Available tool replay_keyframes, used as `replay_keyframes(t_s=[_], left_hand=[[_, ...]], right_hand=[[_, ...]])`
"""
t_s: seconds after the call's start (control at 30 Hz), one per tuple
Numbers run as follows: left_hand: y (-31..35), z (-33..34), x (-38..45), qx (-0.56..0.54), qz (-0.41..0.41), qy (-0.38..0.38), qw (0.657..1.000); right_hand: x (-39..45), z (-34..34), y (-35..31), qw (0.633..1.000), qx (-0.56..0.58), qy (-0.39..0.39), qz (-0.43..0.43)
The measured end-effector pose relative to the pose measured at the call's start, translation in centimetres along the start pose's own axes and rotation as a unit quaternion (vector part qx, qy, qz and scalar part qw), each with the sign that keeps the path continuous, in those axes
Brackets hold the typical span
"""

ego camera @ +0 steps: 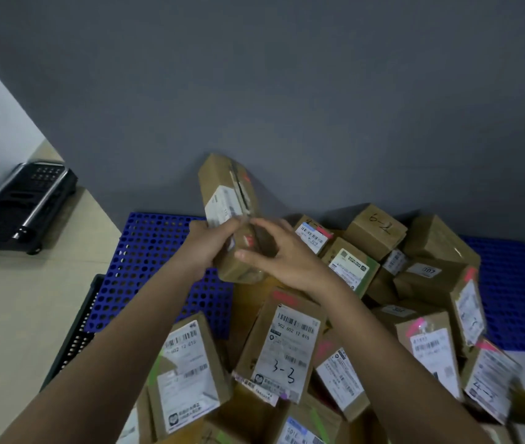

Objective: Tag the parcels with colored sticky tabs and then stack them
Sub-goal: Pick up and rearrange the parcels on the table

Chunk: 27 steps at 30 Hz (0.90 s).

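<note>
I hold a long brown cardboard parcel point(227, 193) up in front of me, tilted with its far end raised toward the grey wall. My left hand point(205, 248) grips its near left side over a white shipping label. My right hand point(282, 254) rests on the near right side, fingers spread by a small red tab point(250, 240) on the top face. Below lies a heap of brown parcels, among them one marked "3-3" point(286, 341) and one marked "6-2" point(376, 230). Several carry pink or green tabs.
A blue perforated plastic pallet point(155, 251) lies under the heap and shows again at the right point(517, 296). A black crate edge point(75, 334) sits left of it on the beige floor. A black platform trolley point(21, 206) stands at the far left by the wall.
</note>
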State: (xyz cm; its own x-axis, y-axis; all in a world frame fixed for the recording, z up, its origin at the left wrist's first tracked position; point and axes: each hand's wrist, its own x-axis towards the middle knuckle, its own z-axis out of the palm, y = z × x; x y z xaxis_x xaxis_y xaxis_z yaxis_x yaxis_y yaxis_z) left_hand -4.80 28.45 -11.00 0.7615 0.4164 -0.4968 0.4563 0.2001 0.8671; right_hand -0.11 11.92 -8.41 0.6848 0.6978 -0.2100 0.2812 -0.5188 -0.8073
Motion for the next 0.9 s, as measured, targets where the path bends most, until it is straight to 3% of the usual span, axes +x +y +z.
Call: replay_keyframes(t_s=[0.07, 0.17, 0.23, 0.3, 0.33, 0.4, 0.53, 0.67, 0.77, 0.9], left_hand=[[1.0, 1.1, -1.5, -0.044, 0.002, -0.031, 0.999], [1.9, 2.7, -3.6, -0.071, 0.032, -0.103, 0.992], [2.4, 3.6, -5.1, -0.098, 0.037, -0.152, 0.983], [2.8, 4.3, -6.2, -0.116, 0.026, -0.200, 0.972], [2.9, 4.7, -6.7, -0.130, 0.015, -0.226, 0.965], [2.8, 5.6, -7.4, -0.152, 0.011, -0.262, 0.953], [2.6, 7.3, -8.6, -0.151, 0.043, -0.269, 0.950], [2.0, 8.4, -8.9, -0.131, 0.057, -0.275, 0.951], [1.5, 8.6, -9.2, -0.129, 0.069, -0.299, 0.943], [1.8, 8.2, -10.0, -0.157, 0.043, -0.345, 0.924]], right_hand=[[-1.9, 0.1, -1.0, 0.999, -0.028, 0.012, 0.010], [-4.5, -0.7, -1.4, 0.989, -0.044, 0.144, -0.010], [-6.1, -1.7, -1.0, 0.969, 0.126, 0.210, 0.026], [-7.8, -2.7, -0.5, 0.907, 0.355, 0.206, 0.091], [-8.4, -3.0, -0.1, 0.879, 0.420, 0.194, 0.110], [-9.9, -3.2, 0.7, 0.870, 0.442, 0.186, 0.116], [-12.7, -3.2, 1.0, 0.903, 0.338, 0.254, 0.080], [-14.4, -3.0, 0.7, 0.947, 0.022, 0.317, 0.043], [-15.1, -3.1, 1.2, 0.917, -0.129, 0.378, 0.010], [-15.6, -3.0, 2.2, 0.866, -0.244, 0.436, -0.006]])
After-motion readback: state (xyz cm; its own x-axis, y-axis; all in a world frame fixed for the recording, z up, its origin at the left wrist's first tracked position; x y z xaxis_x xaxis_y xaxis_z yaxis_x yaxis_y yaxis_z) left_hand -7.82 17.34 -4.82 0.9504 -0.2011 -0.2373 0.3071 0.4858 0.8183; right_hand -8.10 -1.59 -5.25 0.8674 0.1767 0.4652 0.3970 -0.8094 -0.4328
